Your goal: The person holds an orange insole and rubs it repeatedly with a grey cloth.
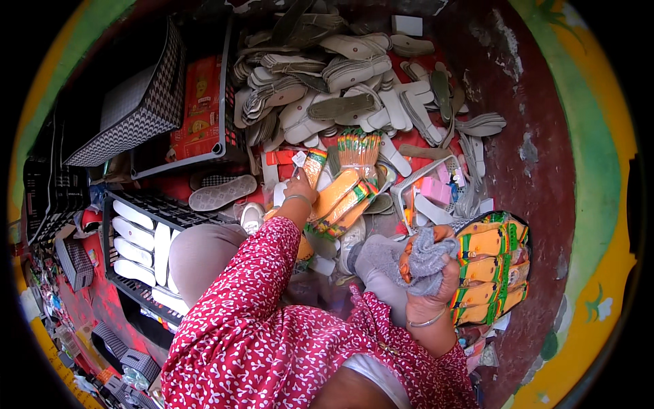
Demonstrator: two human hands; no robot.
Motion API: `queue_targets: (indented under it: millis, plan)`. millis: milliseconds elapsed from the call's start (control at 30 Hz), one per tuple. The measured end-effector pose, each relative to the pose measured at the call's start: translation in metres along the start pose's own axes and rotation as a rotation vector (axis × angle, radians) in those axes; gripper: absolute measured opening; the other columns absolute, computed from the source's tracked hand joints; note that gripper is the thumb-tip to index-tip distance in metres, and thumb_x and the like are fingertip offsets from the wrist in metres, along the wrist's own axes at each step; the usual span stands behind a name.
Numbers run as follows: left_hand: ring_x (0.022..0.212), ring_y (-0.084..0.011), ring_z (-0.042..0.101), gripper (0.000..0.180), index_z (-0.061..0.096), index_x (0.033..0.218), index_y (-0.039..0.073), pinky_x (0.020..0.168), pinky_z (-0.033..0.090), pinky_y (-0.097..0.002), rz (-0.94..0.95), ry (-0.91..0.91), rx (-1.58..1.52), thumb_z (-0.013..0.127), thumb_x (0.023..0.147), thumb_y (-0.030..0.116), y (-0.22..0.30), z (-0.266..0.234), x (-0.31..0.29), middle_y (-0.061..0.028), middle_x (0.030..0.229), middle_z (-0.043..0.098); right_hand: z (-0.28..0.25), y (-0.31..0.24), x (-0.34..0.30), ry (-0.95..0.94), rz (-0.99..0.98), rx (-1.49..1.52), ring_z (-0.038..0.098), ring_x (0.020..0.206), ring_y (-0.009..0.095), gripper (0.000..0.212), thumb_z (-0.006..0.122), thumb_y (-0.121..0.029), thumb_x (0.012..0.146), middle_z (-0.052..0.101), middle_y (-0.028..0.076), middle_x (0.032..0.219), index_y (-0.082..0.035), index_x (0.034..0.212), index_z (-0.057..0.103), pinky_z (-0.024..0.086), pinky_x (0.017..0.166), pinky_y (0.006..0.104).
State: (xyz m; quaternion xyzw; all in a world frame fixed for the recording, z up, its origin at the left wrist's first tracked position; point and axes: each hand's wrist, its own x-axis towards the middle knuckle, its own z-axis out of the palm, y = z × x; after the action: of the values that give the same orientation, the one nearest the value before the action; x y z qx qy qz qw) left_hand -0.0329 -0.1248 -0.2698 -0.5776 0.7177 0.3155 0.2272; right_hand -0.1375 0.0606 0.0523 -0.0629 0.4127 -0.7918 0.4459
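Note:
My left hand point(298, 189) reaches forward, its fingers closed at the lower end of a narrow orange packaged insole point(314, 165); the fingertips are partly hidden. Close to it lie more orange insoles point(336, 192) in clear wrapping with green, yellow and red trim, and a bundle of packets point(359, 148) stands just beyond. On the right, above my knee, my right hand point(436, 286) grips a bunched grey cloth point(430, 253), which covers part of the fingers. Beside that hand sits a round-edged container point(526, 235) filled with rows of orange wrapped insoles point(480, 267).
A large heap of white and grey-brown insoles point(340, 75) spreads across the red floor ahead. At left are a black crate point(136, 296) of white insoles, a houndstooth box point(146, 112) and a lone patterned insole point(222, 193). A white basket point(402, 194) holds a pink box point(436, 191). A dark red wall point(538, 136) closes the right side.

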Motion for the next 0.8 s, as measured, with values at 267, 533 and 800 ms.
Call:
queue_targets:
  millis: [267,533,800]
  plan:
    - [0.096,-0.0285,0.061,0.084,0.033,0.131,0.005,0.084,0.048,-0.0364,-0.119,0.036,-0.503,0.072,0.062,0.033,-0.014,-0.007,0.005,-0.0177,0.109,0.06,-0.003,0.002,0.007,-0.033,0.012,0.09,0.056,0.058,0.024,0.029,0.051,-0.028,0.085,0.055,0.02,0.085,-0.008,0.105,0.043,0.047,0.047,0.0302]
    - [0.064,-0.0112,0.053,0.049,0.043,0.123,0.016,0.064,0.047,-0.0338,0.496,-0.447,-1.67,0.058,0.078,0.028,0.034,-0.141,-0.123,-0.0004,0.08,0.054,-0.031,0.009,0.045,-0.04,-0.109,0.177,0.056,0.106,0.025,0.041,0.043,-0.028,0.089,0.054,0.015,0.12,-0.001,0.118,0.049,0.055,0.06,0.031]
    - [0.124,-0.0383,0.038,0.088,0.027,0.139,0.004,0.095,0.039,-0.0542,1.127,-0.789,-1.972,0.051,0.076,0.062,-0.015,-0.218,-0.296,-0.0232,0.134,0.037,-0.036,0.013,0.047,-0.264,-0.035,0.158,0.059,0.093,0.024,0.035,0.055,-0.027,0.084,0.058,0.015,0.11,-0.004,0.111,0.053,0.052,0.053,0.0284]
